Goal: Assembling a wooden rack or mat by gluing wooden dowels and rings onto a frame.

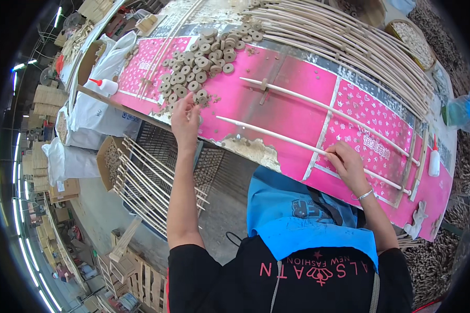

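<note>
A pink-covered worktable [297, 119] slants across the frame, the largest thing in my remote view, with a stack of pale rods [344, 47] curving along the upper right. A heap of brown discs [201, 60] spreads over the tabletop at upper centre. Two long, slim rods lie roughly parallel on the pink cover: the far rod [308, 100] above, the near rod [313, 148] below it, each with its narrow end toward the middle of the frame. They look like wood, and I judge them light and fairly stiff, likelier to roll than to slide, and weakest at the tapered tip; I would take hold along the thicker part of the shaft. At right of centre, the right hand [346, 163] has thumb and fingers closed around the near rod in just such a place. At left of centre, the left hand [185, 122] is at the heap's lower edge with fingers drawn narrow; I cannot tell whether a disc is between them. A white squeeze bottle [108, 86] with a red tip lies at upper left. Smallest is the single loose disc [231, 68] at the heap's right side, pierced at its centre; I would expect it to be light, rigid, perhaps prone to chipping, and best pinched by its rim, leaving the hole clear.
</note>
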The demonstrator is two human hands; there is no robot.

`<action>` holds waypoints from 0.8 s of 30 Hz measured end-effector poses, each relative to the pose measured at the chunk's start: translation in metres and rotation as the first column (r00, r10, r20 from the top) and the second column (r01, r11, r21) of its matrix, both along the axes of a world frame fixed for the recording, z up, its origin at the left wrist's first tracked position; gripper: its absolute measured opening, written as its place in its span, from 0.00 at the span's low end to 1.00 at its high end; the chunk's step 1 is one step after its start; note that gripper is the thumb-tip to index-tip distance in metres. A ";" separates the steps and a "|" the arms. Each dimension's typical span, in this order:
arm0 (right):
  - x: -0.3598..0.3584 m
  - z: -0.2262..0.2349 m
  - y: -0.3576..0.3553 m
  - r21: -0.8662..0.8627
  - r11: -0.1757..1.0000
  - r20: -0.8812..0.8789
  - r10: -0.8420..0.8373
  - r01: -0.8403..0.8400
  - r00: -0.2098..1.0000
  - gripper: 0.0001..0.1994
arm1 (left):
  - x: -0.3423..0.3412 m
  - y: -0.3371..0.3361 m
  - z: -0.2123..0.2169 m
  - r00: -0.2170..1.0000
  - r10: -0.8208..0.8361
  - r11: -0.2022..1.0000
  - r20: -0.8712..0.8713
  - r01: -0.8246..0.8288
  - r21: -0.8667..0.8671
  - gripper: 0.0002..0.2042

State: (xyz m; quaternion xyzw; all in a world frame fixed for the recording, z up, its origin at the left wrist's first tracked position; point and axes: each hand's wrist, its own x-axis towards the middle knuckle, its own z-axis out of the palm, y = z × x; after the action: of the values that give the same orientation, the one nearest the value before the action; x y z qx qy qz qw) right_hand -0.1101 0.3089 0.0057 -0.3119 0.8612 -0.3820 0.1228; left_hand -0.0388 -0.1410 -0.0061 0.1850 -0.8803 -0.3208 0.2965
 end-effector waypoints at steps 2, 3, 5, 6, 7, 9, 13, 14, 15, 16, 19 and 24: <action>-0.003 0.000 0.003 -0.018 0.998 -0.011 -0.061 0.061 0.998 0.08 | -0.013 0.007 0.008 0.999 -0.029 0.999 0.032 0.030 -0.026 0.18; -0.005 0.002 0.000 -0.022 0.998 -0.017 -0.067 0.066 0.998 0.08 | -0.014 0.011 0.013 0.999 -0.014 0.999 0.043 0.012 0.046 0.17; -0.010 0.012 0.000 -0.014 0.997 -0.129 -0.081 0.079 0.988 0.08 | -0.017 0.039 0.031 0.990 -0.064 0.987 -0.127 0.044 -0.153 0.14; -0.012 0.015 -0.005 -0.023 0.995 -0.143 -0.096 0.094 0.985 0.08 | -0.015 0.057 0.039 0.985 -0.081 0.975 -0.150 0.047 -0.217 0.11; -0.016 0.020 -0.005 -0.055 0.991 -0.175 -0.133 0.125 0.976 0.07 | -0.010 0.078 0.038 0.983 -0.099 0.994 -0.153 0.089 -0.068 0.10; -0.029 0.036 -0.001 -0.091 0.980 -0.212 -0.191 0.175 0.958 0.06 | -0.007 0.120 0.036 0.976 -0.197 0.954 -0.088 0.211 0.211 0.08; -0.095 0.029 0.027 -0.126 0.975 -0.314 -0.215 0.184 0.925 0.08 | -0.026 0.176 0.031 0.898 -0.432 0.801 -0.087 0.426 0.420 0.09; -0.115 0.023 0.028 -0.139 0.975 -0.347 -0.210 0.171 0.914 0.09 | -0.031 0.182 0.031 0.886 -0.459 0.808 -0.074 0.450 0.379 0.10; -0.136 0.010 0.027 -0.143 0.978 -0.342 -0.192 0.151 0.920 0.09 | -0.035 0.186 0.026 0.877 -0.476 0.813 -0.067 0.468 0.348 0.10; -0.154 -0.003 0.026 -0.157 0.981 -0.334 -0.164 0.116 0.928 0.10 | -0.041 0.190 0.020 0.875 -0.480 0.826 -0.055 0.473 0.308 0.10; -0.176 -0.023 0.048 -0.066 0.978 -0.288 -0.208 0.198 0.935 0.11 | -0.069 0.221 0.018 0.805 -0.593 0.788 -0.001 0.580 0.207 0.13; -0.177 -0.052 0.054 -0.031 0.974 -0.313 -0.223 0.225 0.923 0.10 | -0.101 0.250 0.019 0.748 -0.645 0.753 0.158 0.657 -0.033 0.23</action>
State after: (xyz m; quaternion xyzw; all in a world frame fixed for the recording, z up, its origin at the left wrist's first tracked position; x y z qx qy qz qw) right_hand -0.2868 0.3631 -0.0467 -0.2681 0.9008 -0.3364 -0.0593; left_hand -0.1394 0.1090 0.0129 -0.1249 -0.9206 -0.3524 0.1126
